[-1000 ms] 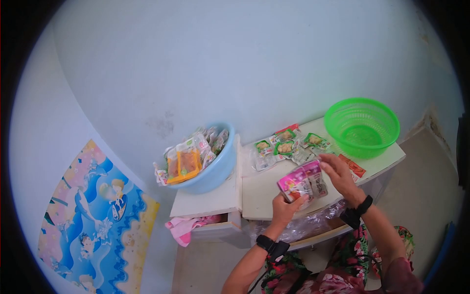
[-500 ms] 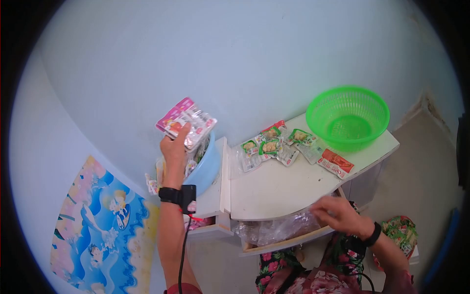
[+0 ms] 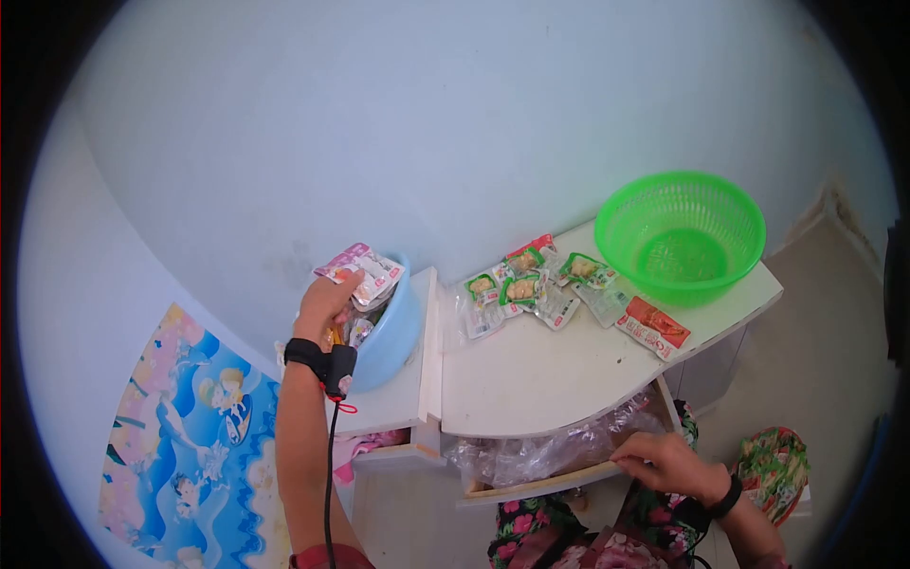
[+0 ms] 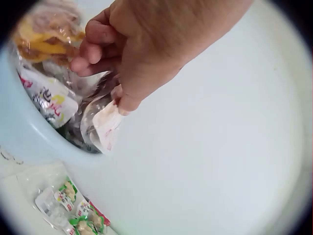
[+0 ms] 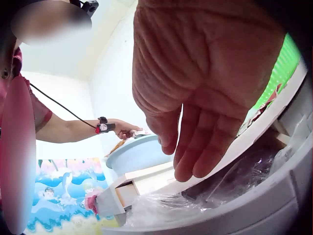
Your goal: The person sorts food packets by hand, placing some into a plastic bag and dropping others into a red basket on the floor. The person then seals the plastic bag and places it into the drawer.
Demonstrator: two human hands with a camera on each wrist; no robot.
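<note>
My left hand [image 3: 327,305] is at the light blue basin [image 3: 391,327] on the left, gripping a few flat pink-and-white snack packets [image 3: 375,277] over its rim. In the left wrist view, the thumb presses on a pale packet [image 4: 106,125], and the curled fingers hide part of it. Other packets fill the basin, among them an orange-yellow one [image 4: 46,48]. My right hand [image 3: 671,465] hangs with loosely bent fingers over the front of a pulled-out drawer [image 3: 559,488]; its palm [image 5: 195,73] shows nothing held. Crumpled clear plastic [image 3: 540,450] lies inside that drawer.
A green perforated basket [image 3: 706,292] stands at the right of the white tabletop [image 3: 531,389]. Several green-and-white packets [image 3: 519,289] and a red one [image 3: 654,327] lie near it. Pink cloth [image 3: 355,450] pokes out of a smaller drawer. Walls border the back and left.
The left hand carried the packets from above the tabletop leftward to the basin, then lowered them. The right hand let go of them and drew back down over the drawer.
</note>
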